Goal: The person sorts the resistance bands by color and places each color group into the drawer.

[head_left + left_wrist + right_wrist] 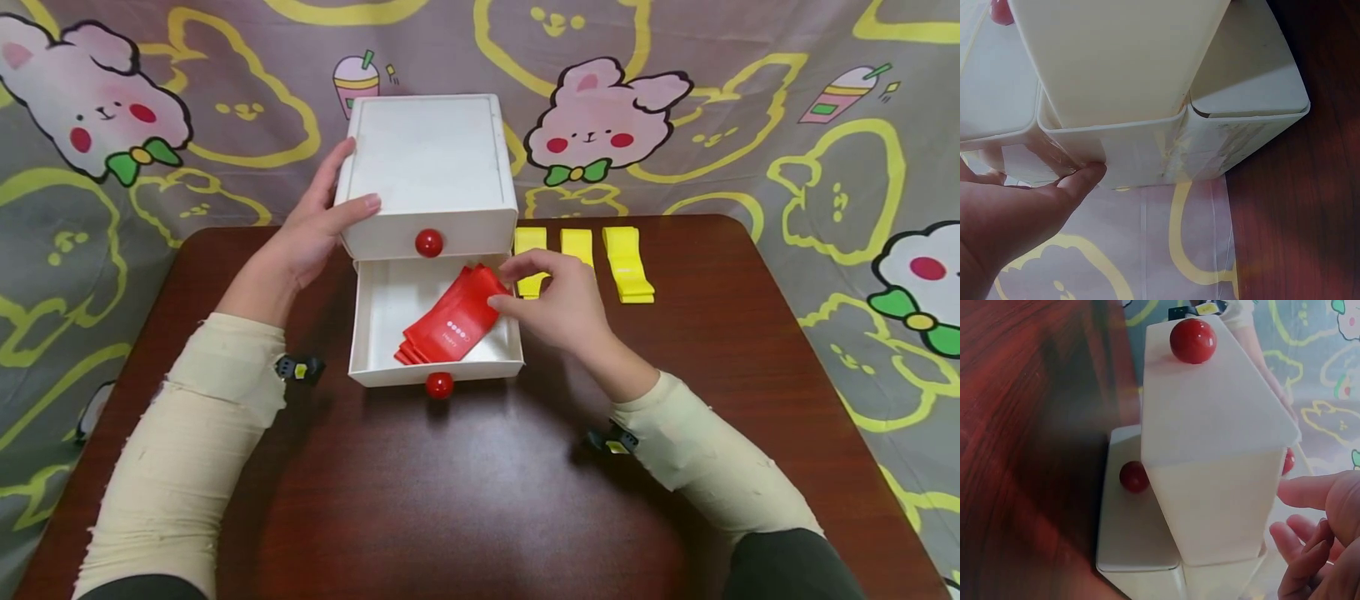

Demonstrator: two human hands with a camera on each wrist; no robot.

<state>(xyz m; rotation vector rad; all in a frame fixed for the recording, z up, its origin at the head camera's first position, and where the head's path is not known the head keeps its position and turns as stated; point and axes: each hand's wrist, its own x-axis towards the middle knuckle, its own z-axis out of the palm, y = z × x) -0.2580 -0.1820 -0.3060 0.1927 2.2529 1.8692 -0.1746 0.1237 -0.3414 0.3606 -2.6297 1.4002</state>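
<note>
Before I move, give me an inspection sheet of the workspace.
Surface: dark wood table, glossy, light reflecting off it.
Job's things: red strips, overlapping in the open middle drawer of the white unit; the drawers above and below look closed.
Clutter: three yellow strips right of the unit, if not part of the job.
Grips: left grip touches the unit's left side; right grip is at the red strips' edge, hold unclear.
Cables: nothing seen.
Surroundings: cartoon-patterned cloth.

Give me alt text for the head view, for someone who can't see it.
A person's right hand reaches to folded red bands in the open lower drawer of a white cabinet, while the left hand rests against its left side and top. Three yellow bands lie on the table, right of the cabinet.
</note>
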